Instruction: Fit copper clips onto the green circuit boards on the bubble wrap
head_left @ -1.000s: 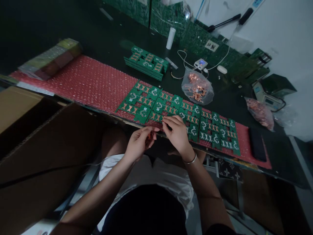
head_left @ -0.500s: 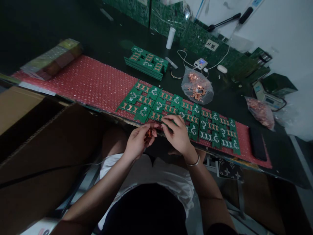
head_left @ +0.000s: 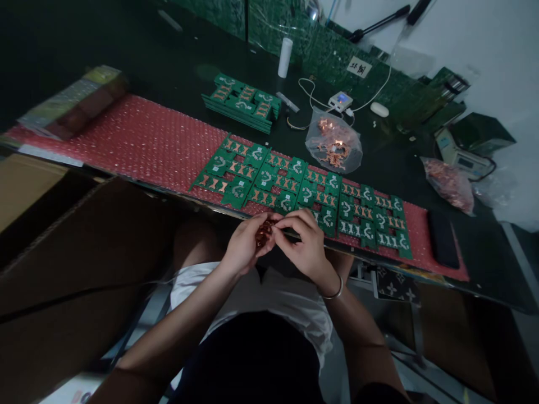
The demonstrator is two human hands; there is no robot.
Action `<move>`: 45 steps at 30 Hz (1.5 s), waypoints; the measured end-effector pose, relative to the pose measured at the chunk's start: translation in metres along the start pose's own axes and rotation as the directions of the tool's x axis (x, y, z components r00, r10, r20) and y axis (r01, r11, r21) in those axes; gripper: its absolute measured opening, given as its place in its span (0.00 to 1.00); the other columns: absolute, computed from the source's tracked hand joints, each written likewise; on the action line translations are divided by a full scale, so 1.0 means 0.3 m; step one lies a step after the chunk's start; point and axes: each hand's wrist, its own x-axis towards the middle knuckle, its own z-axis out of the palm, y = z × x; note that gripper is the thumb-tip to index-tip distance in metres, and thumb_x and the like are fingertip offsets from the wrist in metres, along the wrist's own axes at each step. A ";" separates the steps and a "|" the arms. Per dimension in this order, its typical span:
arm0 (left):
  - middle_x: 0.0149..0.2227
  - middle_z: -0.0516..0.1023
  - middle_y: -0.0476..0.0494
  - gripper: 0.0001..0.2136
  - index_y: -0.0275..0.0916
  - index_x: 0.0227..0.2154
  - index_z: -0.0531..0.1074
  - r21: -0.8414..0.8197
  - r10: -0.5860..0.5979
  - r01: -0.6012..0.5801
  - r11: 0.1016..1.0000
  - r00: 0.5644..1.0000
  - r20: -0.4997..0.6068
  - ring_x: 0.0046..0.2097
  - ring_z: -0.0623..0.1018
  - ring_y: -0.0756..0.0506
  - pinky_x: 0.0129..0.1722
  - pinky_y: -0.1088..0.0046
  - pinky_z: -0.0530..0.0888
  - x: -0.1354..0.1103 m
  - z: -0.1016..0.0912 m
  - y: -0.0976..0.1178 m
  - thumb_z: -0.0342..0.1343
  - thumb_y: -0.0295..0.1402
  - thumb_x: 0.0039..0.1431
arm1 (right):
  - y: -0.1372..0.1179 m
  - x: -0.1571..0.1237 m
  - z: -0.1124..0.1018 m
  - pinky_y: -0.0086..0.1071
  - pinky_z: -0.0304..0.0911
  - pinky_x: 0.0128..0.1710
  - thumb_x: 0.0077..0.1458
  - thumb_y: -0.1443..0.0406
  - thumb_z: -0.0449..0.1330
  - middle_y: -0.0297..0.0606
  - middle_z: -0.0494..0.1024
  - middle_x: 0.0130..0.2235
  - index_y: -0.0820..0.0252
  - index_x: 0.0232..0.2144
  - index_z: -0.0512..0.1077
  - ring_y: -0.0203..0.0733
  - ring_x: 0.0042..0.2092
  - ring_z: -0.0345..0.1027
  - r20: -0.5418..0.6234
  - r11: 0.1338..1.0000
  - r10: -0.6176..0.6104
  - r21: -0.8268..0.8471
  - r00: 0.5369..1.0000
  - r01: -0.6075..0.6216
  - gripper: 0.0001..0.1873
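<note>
My left hand [head_left: 244, 244] is cupped just off the table's near edge, closed around a small heap of copper pieces [head_left: 263, 232]. My right hand [head_left: 304, 241], with a bracelet on its wrist, pinches at that heap with thumb and fingertips. Both hands meet in front of a row of green circuit boards [head_left: 295, 188] laid side by side on red bubble wrap [head_left: 138, 140]. Some boards carry copper pieces; the rightmost ones show bare white pads.
A stack of green boards [head_left: 240, 101] lies farther back. A clear bag of copper pieces [head_left: 334, 147] sits behind the row, another bag [head_left: 448, 182] at the right. A black phone [head_left: 442, 238], a white cylinder [head_left: 284, 57], a small meter and cardboard boxes [head_left: 63, 235] surround.
My right hand has drawn back from the boards' near edge toward the left hand. The two now meet over the copper pieces. The view shifted slightly.
</note>
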 end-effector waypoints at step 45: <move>0.28 0.75 0.47 0.18 0.35 0.41 0.78 0.232 0.090 -0.118 0.965 0.988 0.127 0.21 0.65 0.56 0.19 0.80 0.58 0.004 0.016 -0.029 0.66 0.42 0.51 | 0.143 0.004 -0.112 0.48 0.67 0.51 0.65 0.67 0.54 0.45 0.77 0.46 0.58 0.42 0.78 0.49 0.49 0.67 0.210 0.970 0.024 -0.243 0.977 0.029 0.12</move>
